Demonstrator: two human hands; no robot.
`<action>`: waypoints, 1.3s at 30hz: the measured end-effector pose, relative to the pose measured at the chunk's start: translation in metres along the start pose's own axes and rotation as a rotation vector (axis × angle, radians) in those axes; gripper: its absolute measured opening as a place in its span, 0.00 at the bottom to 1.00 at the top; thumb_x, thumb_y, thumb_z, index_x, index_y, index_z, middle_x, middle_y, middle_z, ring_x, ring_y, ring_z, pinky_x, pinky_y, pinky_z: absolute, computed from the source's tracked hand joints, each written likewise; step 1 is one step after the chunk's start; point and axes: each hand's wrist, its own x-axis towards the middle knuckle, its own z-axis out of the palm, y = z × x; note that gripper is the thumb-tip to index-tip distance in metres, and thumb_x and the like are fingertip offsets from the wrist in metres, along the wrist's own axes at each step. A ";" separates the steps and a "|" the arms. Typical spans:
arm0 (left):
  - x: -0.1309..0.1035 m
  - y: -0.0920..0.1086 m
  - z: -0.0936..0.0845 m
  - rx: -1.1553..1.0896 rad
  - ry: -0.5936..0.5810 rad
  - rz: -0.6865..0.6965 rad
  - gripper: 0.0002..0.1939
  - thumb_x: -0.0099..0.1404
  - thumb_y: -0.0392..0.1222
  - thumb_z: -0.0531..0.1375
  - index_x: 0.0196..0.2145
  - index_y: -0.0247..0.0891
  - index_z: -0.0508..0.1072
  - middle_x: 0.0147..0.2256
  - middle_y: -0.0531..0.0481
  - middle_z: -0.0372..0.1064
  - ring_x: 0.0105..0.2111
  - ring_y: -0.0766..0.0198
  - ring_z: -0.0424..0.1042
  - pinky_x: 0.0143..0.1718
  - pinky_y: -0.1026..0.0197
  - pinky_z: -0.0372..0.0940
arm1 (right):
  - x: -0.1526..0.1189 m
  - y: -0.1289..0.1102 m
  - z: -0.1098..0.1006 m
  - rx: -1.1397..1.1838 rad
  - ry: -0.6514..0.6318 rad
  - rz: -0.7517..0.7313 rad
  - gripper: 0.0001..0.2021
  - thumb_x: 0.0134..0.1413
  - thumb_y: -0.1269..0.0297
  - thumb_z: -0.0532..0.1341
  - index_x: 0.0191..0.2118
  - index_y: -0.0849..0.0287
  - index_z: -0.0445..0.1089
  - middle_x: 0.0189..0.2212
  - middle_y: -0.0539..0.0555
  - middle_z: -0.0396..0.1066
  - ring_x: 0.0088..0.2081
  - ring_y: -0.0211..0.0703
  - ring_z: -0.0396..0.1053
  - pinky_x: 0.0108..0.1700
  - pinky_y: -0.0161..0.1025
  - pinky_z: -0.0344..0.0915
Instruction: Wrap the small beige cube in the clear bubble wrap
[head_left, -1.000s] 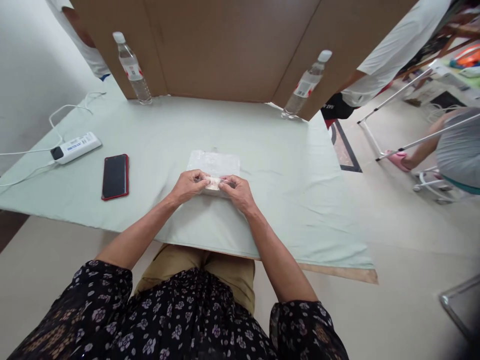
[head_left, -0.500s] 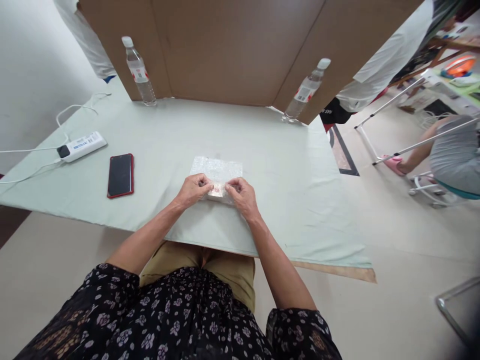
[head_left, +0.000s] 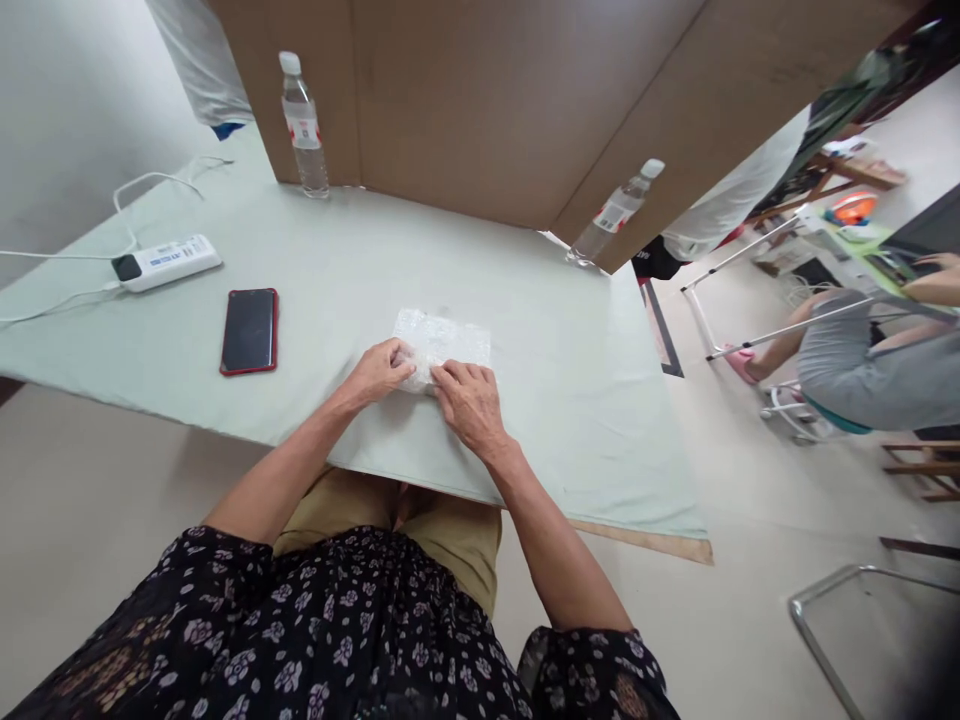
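A sheet of clear bubble wrap lies on the pale green cloth near the table's front edge, folded over a small item whose surface is mostly hidden. My left hand pinches the wrap at its left side, thumb and fingers together. On the right part of the wrap rests my right hand, its thumb and fingertips closed on the front fold, close to the left fingertips.
A phone in a red case and a white power strip with cables lie on the left. Two water bottles stand against a cardboard panel. A seated person is at the far right.
The wrap now covers the small item that showed between my hands. My right hand has turned flatter over the wrap, its fingers nearer together. The camera view has shifted and tilted.
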 end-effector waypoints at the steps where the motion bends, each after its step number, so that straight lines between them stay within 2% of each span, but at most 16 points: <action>1: -0.001 -0.003 -0.003 0.044 0.022 -0.030 0.14 0.57 0.43 0.59 0.40 0.37 0.73 0.29 0.54 0.68 0.29 0.64 0.65 0.31 0.63 0.60 | 0.002 0.000 -0.001 -0.025 -0.015 -0.004 0.12 0.67 0.64 0.56 0.52 0.54 0.71 0.48 0.56 0.74 0.46 0.50 0.64 0.49 0.46 0.52; 5: -0.006 -0.008 -0.008 0.281 0.088 -0.136 0.18 0.60 0.43 0.59 0.48 0.37 0.73 0.33 0.50 0.73 0.33 0.60 0.71 0.36 0.60 0.64 | 0.008 -0.001 -0.005 -0.088 -0.056 -0.011 0.11 0.68 0.61 0.55 0.50 0.52 0.72 0.46 0.56 0.73 0.45 0.50 0.62 0.48 0.47 0.50; 9: -0.011 -0.009 -0.012 0.463 0.170 -0.225 0.24 0.60 0.54 0.62 0.49 0.37 0.74 0.41 0.42 0.77 0.43 0.51 0.75 0.41 0.57 0.65 | 0.011 0.000 -0.004 -0.108 -0.068 -0.026 0.11 0.68 0.62 0.55 0.49 0.53 0.72 0.46 0.57 0.72 0.45 0.50 0.61 0.47 0.47 0.49; 12: -0.006 -0.013 -0.011 0.440 0.203 -0.228 0.20 0.56 0.57 0.63 0.38 0.38 0.75 0.34 0.42 0.76 0.38 0.51 0.75 0.34 0.59 0.63 | 0.011 0.001 -0.004 -0.098 -0.067 -0.036 0.10 0.67 0.62 0.57 0.49 0.53 0.73 0.46 0.57 0.72 0.45 0.51 0.61 0.47 0.47 0.50; 15: 0.002 -0.018 -0.007 0.329 0.211 -0.205 0.15 0.49 0.53 0.66 0.23 0.40 0.70 0.20 0.50 0.67 0.27 0.57 0.70 0.26 0.61 0.56 | 0.012 0.002 -0.004 -0.081 -0.058 -0.039 0.10 0.66 0.62 0.58 0.48 0.53 0.73 0.45 0.57 0.72 0.45 0.51 0.62 0.47 0.48 0.51; 18: 0.008 -0.020 -0.004 0.143 0.151 -0.199 0.14 0.48 0.46 0.65 0.16 0.41 0.64 0.13 0.56 0.56 0.19 0.65 0.60 0.22 0.62 0.50 | 0.014 0.002 -0.004 -0.075 -0.057 -0.043 0.09 0.65 0.62 0.59 0.47 0.53 0.74 0.44 0.58 0.73 0.44 0.51 0.62 0.46 0.48 0.52; 20: 0.008 -0.016 -0.004 0.075 0.108 -0.196 0.12 0.48 0.43 0.63 0.16 0.40 0.63 0.14 0.58 0.54 0.18 0.68 0.56 0.21 0.63 0.48 | 0.016 0.002 -0.004 -0.078 -0.062 -0.047 0.08 0.65 0.62 0.59 0.46 0.53 0.74 0.44 0.58 0.73 0.44 0.51 0.62 0.46 0.48 0.52; 24: 0.004 0.002 -0.002 -0.052 0.073 -0.151 0.09 0.50 0.40 0.60 0.18 0.39 0.63 0.17 0.58 0.55 0.19 0.70 0.56 0.20 0.66 0.50 | 0.018 0.002 -0.004 -0.099 -0.082 -0.055 0.09 0.65 0.61 0.59 0.47 0.54 0.73 0.45 0.58 0.74 0.44 0.52 0.63 0.46 0.48 0.53; 29: 0.006 0.028 0.012 -0.318 0.002 -0.252 0.07 0.48 0.36 0.60 0.20 0.38 0.63 0.19 0.56 0.61 0.19 0.69 0.61 0.21 0.65 0.61 | 0.018 0.000 -0.005 -0.055 -0.082 -0.004 0.16 0.63 0.64 0.59 0.55 0.60 0.68 0.46 0.61 0.75 0.46 0.55 0.66 0.48 0.49 0.53; 32: 0.008 0.036 0.017 -0.346 -0.038 -0.255 0.05 0.49 0.35 0.60 0.20 0.38 0.65 0.19 0.53 0.64 0.19 0.67 0.64 0.22 0.63 0.64 | 0.018 -0.002 -0.006 0.008 -0.071 0.040 0.18 0.58 0.67 0.60 0.54 0.62 0.67 0.43 0.62 0.76 0.45 0.56 0.67 0.48 0.48 0.54; 34: 0.007 0.039 0.015 -0.333 -0.121 -0.204 0.01 0.48 0.36 0.58 0.21 0.37 0.69 0.19 0.53 0.64 0.20 0.66 0.65 0.23 0.61 0.66 | 0.017 -0.002 -0.009 0.063 -0.063 0.056 0.19 0.55 0.69 0.60 0.53 0.62 0.68 0.42 0.62 0.77 0.44 0.56 0.68 0.49 0.48 0.55; 37: 0.004 0.041 0.009 -0.272 -0.255 -0.101 0.06 0.46 0.36 0.56 0.23 0.36 0.73 0.22 0.51 0.66 0.24 0.64 0.66 0.27 0.60 0.68 | 0.011 0.001 -0.013 0.194 -0.069 0.064 0.20 0.53 0.70 0.60 0.53 0.61 0.68 0.42 0.59 0.77 0.44 0.53 0.70 0.52 0.48 0.57; 39: 0.001 0.041 0.008 -0.144 -0.284 -0.021 0.08 0.48 0.37 0.54 0.23 0.37 0.73 0.23 0.50 0.67 0.25 0.63 0.66 0.28 0.60 0.67 | 0.003 0.007 -0.016 0.277 -0.001 0.086 0.20 0.54 0.69 0.59 0.53 0.59 0.68 0.47 0.59 0.77 0.49 0.53 0.70 0.55 0.48 0.57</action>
